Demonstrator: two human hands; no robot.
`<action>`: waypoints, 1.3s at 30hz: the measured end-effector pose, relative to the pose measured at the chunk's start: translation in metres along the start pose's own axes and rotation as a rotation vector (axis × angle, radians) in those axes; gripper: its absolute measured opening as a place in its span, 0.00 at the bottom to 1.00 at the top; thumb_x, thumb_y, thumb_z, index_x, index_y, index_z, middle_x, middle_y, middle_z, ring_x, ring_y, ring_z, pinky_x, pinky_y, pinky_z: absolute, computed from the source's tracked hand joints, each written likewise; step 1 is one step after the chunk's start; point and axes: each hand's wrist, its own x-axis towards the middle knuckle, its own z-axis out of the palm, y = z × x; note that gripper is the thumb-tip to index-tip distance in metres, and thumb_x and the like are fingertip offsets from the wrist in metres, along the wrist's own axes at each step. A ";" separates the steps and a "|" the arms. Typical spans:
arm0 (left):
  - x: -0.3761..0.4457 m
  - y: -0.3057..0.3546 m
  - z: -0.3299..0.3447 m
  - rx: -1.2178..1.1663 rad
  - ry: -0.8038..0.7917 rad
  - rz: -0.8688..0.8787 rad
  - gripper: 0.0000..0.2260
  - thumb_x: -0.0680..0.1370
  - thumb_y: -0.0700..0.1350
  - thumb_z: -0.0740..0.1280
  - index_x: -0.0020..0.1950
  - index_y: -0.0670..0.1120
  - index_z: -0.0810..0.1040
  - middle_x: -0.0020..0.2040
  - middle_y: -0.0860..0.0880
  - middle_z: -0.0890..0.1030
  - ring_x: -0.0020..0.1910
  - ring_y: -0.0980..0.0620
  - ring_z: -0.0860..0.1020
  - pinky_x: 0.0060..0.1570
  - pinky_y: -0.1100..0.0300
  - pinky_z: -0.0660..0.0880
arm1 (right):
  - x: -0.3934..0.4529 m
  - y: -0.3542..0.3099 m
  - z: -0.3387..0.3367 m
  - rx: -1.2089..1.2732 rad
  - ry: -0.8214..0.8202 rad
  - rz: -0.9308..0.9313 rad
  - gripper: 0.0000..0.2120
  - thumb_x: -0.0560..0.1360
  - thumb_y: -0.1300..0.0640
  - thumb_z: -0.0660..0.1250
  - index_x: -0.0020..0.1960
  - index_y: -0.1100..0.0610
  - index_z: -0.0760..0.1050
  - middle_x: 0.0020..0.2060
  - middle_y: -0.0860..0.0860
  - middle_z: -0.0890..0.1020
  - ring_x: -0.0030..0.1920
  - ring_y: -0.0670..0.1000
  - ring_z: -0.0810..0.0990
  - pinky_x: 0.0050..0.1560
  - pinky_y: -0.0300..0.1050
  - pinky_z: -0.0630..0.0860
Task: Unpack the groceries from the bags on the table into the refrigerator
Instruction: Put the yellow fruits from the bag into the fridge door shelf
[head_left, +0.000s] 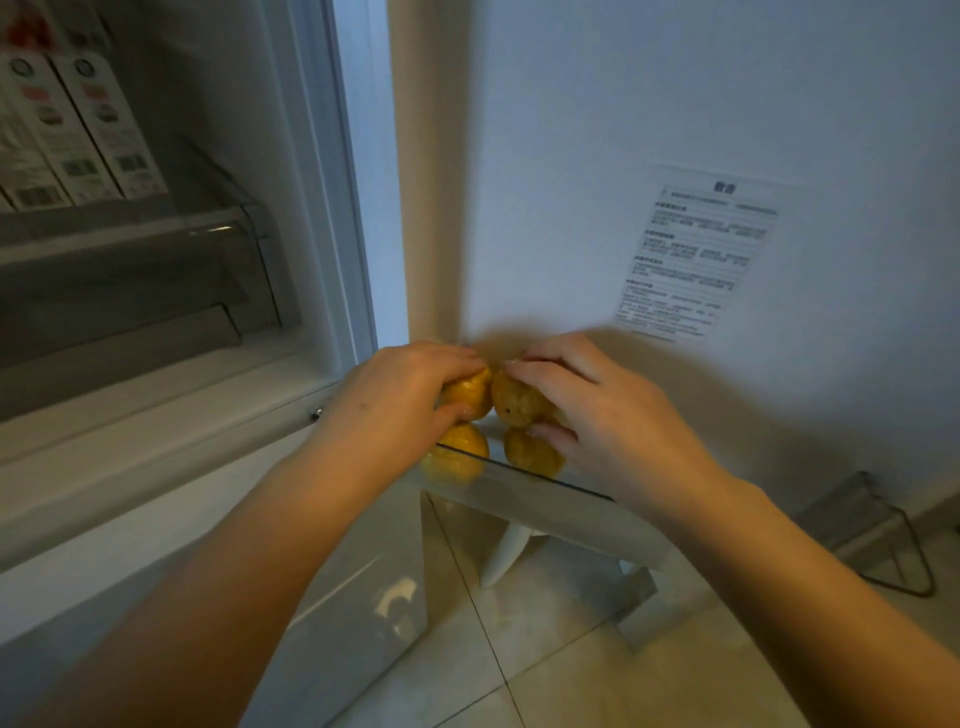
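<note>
Left hand (400, 400) & right hand (602, 410) each curl round a small round yellow-orange fruit (470, 391), just above the clear glass fridge shelf (530, 480). White milk cartons (78, 124) already stowed; bags not visible.

Clear glossy plastic bin (545, 499), dimpled-skin oranges (519, 400)

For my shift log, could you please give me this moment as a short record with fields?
left hand: grips an orange fruit
right hand: grips a second orange fruit
glass shelf: under both hands; what look like the fruits' reflections show in it
cartons: upright in the refrigerator door bin, upper left
printed label: stuck on the white inner wall
floor: pale tiles below
</note>
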 end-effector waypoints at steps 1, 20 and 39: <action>0.002 0.000 0.001 0.010 -0.015 0.007 0.21 0.74 0.45 0.69 0.67 0.52 0.73 0.67 0.54 0.73 0.66 0.53 0.70 0.65 0.58 0.64 | 0.000 -0.001 0.000 -0.012 0.005 -0.012 0.27 0.65 0.59 0.75 0.63 0.53 0.73 0.60 0.50 0.75 0.54 0.55 0.78 0.45 0.50 0.79; -0.014 0.006 0.011 -0.012 0.102 0.065 0.14 0.79 0.45 0.63 0.64 0.49 0.76 0.65 0.53 0.75 0.63 0.51 0.72 0.57 0.61 0.64 | -0.006 0.006 0.001 -0.021 -0.006 0.049 0.25 0.70 0.54 0.72 0.65 0.48 0.72 0.62 0.46 0.74 0.61 0.50 0.74 0.53 0.50 0.77; -0.059 0.062 0.033 -0.141 0.220 0.277 0.19 0.75 0.53 0.61 0.62 0.47 0.78 0.61 0.51 0.78 0.62 0.51 0.73 0.59 0.58 0.68 | -0.106 -0.026 -0.047 -0.164 0.106 0.334 0.24 0.71 0.48 0.66 0.65 0.54 0.73 0.61 0.51 0.76 0.61 0.52 0.74 0.59 0.44 0.71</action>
